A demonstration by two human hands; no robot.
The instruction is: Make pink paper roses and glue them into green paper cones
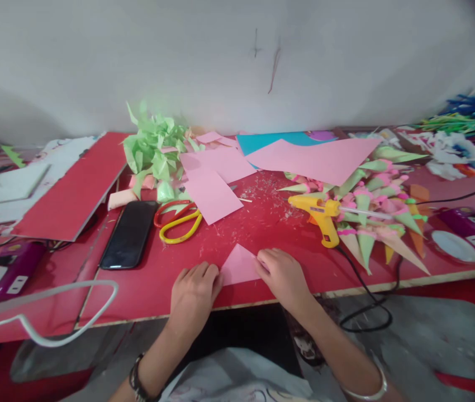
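Note:
A small pink paper piece [240, 265] lies on the red table [145, 285] near its front edge. My left hand [193, 293] rests with curled fingers on the paper's left corner. My right hand [283, 276] pinches the paper's right edge, fingers pressed together on it. Both hands hold the sheet down flat against the tabletop.
A yellow glue gun [321, 215] with its black cord lies right of the hands beside a pile of pink and green paper cones [371, 218]. Red-and-yellow scissors [179, 220], a black phone [131, 234], pink sheets [212, 192] and crumpled green paper [153, 148] lie behind.

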